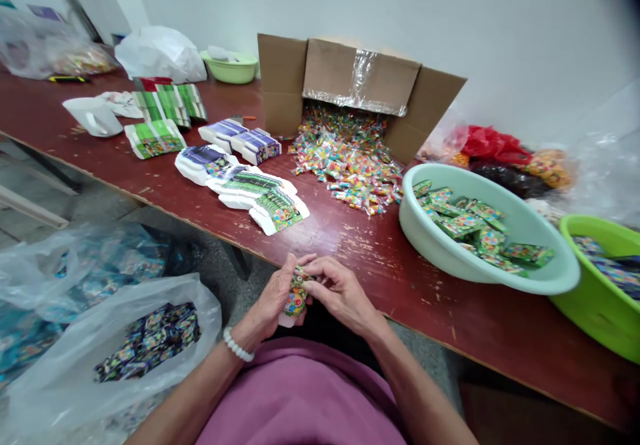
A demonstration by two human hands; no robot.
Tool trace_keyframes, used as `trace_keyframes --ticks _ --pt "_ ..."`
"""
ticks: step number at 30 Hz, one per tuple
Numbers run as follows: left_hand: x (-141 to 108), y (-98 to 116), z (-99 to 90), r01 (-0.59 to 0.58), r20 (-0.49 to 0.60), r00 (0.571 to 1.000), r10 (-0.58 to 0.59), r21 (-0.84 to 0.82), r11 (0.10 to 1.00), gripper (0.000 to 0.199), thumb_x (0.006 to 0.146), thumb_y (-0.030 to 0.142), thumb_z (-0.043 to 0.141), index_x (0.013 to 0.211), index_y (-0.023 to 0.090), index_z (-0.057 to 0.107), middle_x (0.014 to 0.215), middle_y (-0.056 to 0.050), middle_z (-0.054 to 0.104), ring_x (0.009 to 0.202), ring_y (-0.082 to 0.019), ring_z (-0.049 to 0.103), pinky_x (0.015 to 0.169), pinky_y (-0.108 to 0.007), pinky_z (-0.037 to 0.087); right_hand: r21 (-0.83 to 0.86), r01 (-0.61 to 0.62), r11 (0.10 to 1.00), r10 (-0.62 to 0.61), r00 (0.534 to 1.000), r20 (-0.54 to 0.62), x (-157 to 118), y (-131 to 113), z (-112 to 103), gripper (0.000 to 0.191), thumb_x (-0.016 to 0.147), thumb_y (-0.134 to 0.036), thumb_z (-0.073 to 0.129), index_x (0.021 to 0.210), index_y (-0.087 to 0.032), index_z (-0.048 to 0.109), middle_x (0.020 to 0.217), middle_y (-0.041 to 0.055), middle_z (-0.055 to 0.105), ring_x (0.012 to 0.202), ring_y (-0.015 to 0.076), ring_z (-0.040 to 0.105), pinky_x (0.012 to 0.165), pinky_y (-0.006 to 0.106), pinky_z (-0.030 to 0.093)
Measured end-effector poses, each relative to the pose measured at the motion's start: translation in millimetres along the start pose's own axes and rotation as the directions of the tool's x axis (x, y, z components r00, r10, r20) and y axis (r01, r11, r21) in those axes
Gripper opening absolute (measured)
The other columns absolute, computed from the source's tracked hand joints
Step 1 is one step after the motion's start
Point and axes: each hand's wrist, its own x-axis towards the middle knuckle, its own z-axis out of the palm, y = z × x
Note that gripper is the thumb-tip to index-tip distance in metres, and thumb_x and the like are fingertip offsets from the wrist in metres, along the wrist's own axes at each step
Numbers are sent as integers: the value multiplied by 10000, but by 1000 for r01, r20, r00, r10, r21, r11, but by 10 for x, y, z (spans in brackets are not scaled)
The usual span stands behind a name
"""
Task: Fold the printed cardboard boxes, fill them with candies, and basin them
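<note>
My left hand and my right hand meet just in front of the table edge, both gripping one small colourful candy box. The left hand cups its lower side; the right hand's fingers pinch its top end. A white bead bracelet sits on my left wrist. A heap of wrapped candies spills from an open cardboard box lying on its side further back. Flat unfolded box blanks lie in a fanned row left of the candies.
A pale green basin holds filled green boxes on the right; a bright green basin stands beyond it. Stacks of blanks, a white scoop and a green bowl are at back left. Plastic bags of boxes sit on the floor.
</note>
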Motion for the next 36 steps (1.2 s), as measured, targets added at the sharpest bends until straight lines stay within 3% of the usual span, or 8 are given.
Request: trace_keyframes --ticks 5,10,15,18,23,26,31,36 --pt "-40 -29 47 -2 36 999 7 -149 989 638 890 634 559 1389 244 480 778 -18 677 469 -146 630 434 -232 477 -283 50 958 -52 999 1 233 192 -221 141 925 -298 606 973 -242 726 1071 44 732 849 172 678 759 292 554" --pt "-180 -124 -44 138 169 981 -93 -276 951 481 832 434 748 1206 201 556 1006 -103 723 815 -187 709 767 -295 543 -622 -263 737 -46 899 -435 800 415 -1117 377 875 -325 616 1226 -189 641 1370 152 600 1311 320 491 1101 494 362" --pt "-246 -272 -505 177 123 979 -163 -119 977 378 748 393 825 952 174 594 863 -46 694 742 -155 643 714 -270 493 -591 -427 684 20 821 -570 990 700 -1571 341 811 -260 650 1122 -120 649 1302 238 603 1299 401 440 1090 576 287" --pt "-286 -174 -846 117 98 986 -138 201 973 412 675 420 848 912 177 614 781 -3 665 690 -155 594 627 -239 433 -559 -421 714 36 820 -572 886 748 -1527 191 834 -264 613 968 -144 676 1119 200 670 1198 357 513 1076 510 322" --pt "-359 108 -1091 98 222 913 -341 694 714 359 616 326 841 935 203 730 759 19 644 691 -165 547 600 -232 382 -395 -347 851 65 814 -577 638 575 -1373 304 890 -440 548 968 -173 670 1050 144 692 1023 283 615 939 455 474" --pt "-317 165 -1011 122 295 885 -360 599 792 298 685 363 785 904 187 688 766 12 644 686 -157 549 612 -232 395 -209 -298 931 144 829 -541 493 406 -1203 433 872 -571 555 1046 -188 657 992 98 721 830 222 673 741 384 557" --pt "-172 167 -644 38 236 966 -110 289 957 378 764 303 707 1106 184 600 1010 -47 689 796 -154 579 655 -224 448 379 -257 889 395 849 -350 314 132 -774 430 682 -515 835 917 -178 709 834 46 733 635 130 648 539 224 481" --pt "-108 192 -266 58 249 965 -84 109 992 450 788 292 696 1178 185 500 1006 -108 734 649 -135 616 575 -228 464 433 -254 865 393 880 -269 207 11 -507 362 708 -477 841 870 -180 715 760 20 722 612 108 638 541 203 464"
